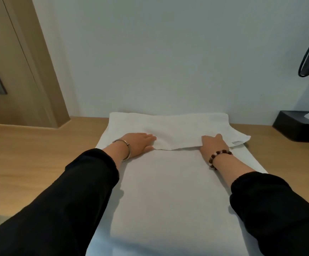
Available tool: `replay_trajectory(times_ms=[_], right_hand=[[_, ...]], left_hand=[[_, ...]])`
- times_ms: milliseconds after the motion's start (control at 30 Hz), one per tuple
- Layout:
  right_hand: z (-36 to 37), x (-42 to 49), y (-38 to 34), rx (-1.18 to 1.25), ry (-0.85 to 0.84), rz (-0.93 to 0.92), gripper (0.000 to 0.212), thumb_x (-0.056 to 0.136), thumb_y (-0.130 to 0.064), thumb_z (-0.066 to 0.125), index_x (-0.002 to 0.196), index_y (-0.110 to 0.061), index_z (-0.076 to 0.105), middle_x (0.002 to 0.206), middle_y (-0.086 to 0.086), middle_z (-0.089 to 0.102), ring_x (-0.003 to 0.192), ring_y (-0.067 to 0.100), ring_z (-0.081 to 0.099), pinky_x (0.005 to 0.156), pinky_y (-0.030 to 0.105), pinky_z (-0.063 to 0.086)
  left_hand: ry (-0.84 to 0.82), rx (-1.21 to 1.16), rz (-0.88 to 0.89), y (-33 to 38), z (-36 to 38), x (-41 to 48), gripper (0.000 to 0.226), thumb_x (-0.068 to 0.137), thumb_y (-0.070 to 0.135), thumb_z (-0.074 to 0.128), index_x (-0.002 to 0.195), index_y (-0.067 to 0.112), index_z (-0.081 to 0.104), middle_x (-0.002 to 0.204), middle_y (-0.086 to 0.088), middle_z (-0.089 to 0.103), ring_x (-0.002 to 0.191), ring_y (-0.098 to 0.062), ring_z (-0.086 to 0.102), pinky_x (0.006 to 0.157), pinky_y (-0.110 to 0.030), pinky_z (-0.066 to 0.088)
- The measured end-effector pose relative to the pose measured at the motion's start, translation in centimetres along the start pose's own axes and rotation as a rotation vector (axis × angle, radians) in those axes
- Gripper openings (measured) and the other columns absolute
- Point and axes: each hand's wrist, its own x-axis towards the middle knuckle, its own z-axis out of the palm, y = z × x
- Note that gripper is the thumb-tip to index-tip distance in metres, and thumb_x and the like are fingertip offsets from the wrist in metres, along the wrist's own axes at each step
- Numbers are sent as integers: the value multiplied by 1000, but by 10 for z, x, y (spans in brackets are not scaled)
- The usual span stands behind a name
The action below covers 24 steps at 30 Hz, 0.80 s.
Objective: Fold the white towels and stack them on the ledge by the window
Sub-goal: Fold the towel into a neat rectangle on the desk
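Towel, white, flat on wooden desk, far end folded back as flap. Left hand, fingers straight, at flap's left edge; right hand on flap's near edge, grip indeterminable.

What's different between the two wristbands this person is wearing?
The bangle on the left wrist is one thin silver hoop; the beaded bracelet on the right is chunky dark brown beads with a few pale ones. The bangle looks smooth, the beaded bracelet knobbly. Both circle bare wrists.
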Motion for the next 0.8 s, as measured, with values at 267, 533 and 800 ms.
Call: replay_trajectory(times_ms=[267,533,800], right_hand=[[-12,15,-2,17,215,193,35,91,-5,40,121,-19,53,121,5,58,117,25,47,106,39,29],[-88,-28,-15,495,557,171,37,88,5,39,105,-14,66,98,9,67,93,30,59,96,36,40],[-87,-143,6,342,567,-42,48,81,8,42,112,-19,67,109,8,69,106,28,58,113,39,17]], left_hand=[[232,89,-198,-18,-26,-19,43,87,4,40,128,16,42,131,-1,51,108,-26,57,83,-40,48],[491,26,-356,-6,-80,-60,54,74,-15,42,116,15,57,114,-4,61,107,-25,56,112,-38,21],[692,-77,-249,49,-61,-162,55,66,-19,46,108,9,66,115,-7,65,114,-28,57,102,-47,30]])
